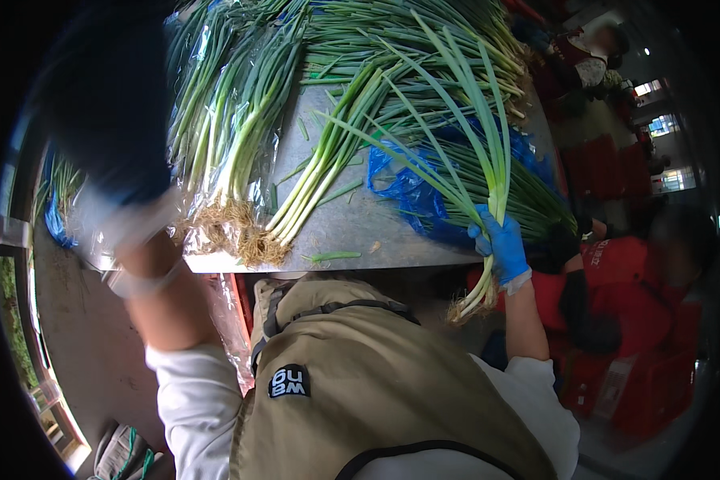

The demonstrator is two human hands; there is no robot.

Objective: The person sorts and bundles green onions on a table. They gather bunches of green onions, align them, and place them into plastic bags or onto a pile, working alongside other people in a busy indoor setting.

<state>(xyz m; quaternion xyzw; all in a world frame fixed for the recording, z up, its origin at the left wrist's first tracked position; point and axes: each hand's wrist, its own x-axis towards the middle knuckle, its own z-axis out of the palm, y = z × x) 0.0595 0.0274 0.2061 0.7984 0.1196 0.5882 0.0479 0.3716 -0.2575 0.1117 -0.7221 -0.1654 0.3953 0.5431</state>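
Observation:
My right hand, in a blue glove, grips a few green onions at their pale stems. Their roots hang past the table's front edge and the leaves fan upward. Close to the camera at the upper left is my left hand, dark and blurred; its fingers cannot be made out. A small bunch of green onions lies on the metal table, roots towards me. To its left, larger bunches rest on clear plastic film, their brown roots near the edge.
A big pile of green onions covers the table's far side. A blue plastic bag with more green onions lies at the right. Beside the table sits a person in red with dark gloves. Red crates stand at the lower right.

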